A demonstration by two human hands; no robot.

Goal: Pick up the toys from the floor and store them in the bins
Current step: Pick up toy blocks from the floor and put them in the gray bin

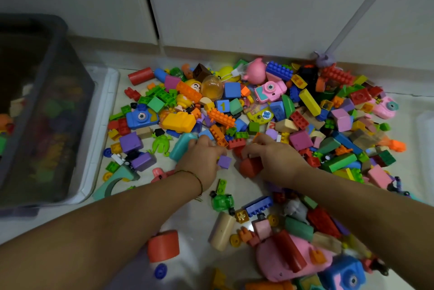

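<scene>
A big heap of colourful toys [258, 106] (building bricks, foam blocks, toy cameras, small figures) covers the pale floor. My left hand [199, 163] reaches into the near edge of the heap. It pinches a small purple block [224, 162], and its fingers lie next to a teal cylinder [179, 150]. My right hand [279, 163] is beside it, fingers curled over a red rounded block [251, 168]. A dark translucent bin [70, 106] with several toys inside stands at the left.
The bin sits on a white lid or tray [108, 113]. White cabinet doors [234, 7] close off the far side, and a grey pole [366, 7] leans in at the back right. More toys, among them a pink toy camera [293, 261] and a red cylinder [163, 246], lie near me.
</scene>
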